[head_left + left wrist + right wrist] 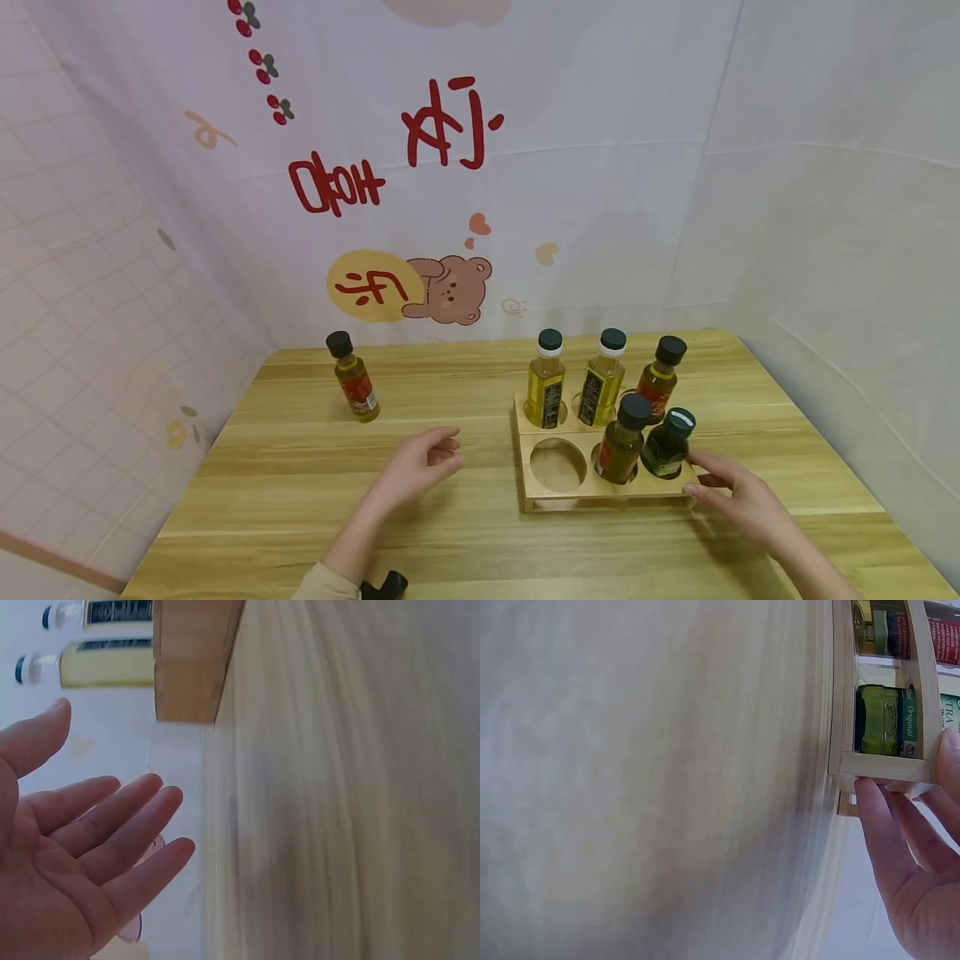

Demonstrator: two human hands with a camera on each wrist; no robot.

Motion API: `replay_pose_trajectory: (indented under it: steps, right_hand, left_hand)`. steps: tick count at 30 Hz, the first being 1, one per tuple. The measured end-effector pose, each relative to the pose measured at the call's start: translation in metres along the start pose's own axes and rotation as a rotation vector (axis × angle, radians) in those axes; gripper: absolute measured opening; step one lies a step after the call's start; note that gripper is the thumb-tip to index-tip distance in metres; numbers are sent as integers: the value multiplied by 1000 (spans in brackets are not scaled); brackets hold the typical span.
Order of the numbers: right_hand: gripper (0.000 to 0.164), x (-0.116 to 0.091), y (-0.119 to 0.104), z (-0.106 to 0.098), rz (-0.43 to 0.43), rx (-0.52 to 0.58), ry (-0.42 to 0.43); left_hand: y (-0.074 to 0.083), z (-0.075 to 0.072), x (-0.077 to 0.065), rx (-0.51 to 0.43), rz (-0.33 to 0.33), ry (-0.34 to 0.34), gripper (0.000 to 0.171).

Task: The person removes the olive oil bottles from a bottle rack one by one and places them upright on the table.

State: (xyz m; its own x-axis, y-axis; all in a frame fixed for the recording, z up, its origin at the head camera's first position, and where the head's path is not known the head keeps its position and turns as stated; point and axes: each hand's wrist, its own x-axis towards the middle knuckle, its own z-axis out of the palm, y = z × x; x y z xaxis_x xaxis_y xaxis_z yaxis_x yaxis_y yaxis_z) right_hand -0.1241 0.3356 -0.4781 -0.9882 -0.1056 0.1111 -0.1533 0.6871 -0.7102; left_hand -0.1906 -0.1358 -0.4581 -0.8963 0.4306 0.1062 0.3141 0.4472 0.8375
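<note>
While the right fingers hold its end, the rack stretches left-to-right.

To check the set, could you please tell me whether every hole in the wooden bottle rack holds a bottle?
No, the front-left hole of the wooden bottle rack is empty in the head view.

A plain cream sleeve covers part of the left forearm, its cuff ending short of the wrist. Just beside the cuff shows a dark, blocky black fitting with a rounded end, partly cut off by the head view's lower edge. The left hand, right hand and visible right forearm are bare.
</note>
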Motion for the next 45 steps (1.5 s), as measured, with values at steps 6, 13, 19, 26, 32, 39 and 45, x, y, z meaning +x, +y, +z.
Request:
replay_pose_trajectory:
  steps: [6,13,19,26,32,39,45]
  right_hand:
    - [57,0,-1,0,13,12,-5]
    - [58,0,-1,0,30,12,-9]
    - [57,0,0,0,23,12,-4]
    - [57,0,2,1,7,13,7]
    - [56,0,2,0,9,-5,15]
    - [56,0,1,0,18,-19,13]
    - [55,0,1,1,-2,13,22]
  left_hand:
    - [14,19,8,-44,43,-44,52]
    - [41,32,21,-40,106,-79,55]
    - [67,42,35,-28,140,-93,56]
    - [89,59,50,-67,206,-130,53]
    - [102,76,62,-44,247,-153,54]
    - [115,96,73,4,248,-162,59]
    - [125,113,78,65,260,-90,63]
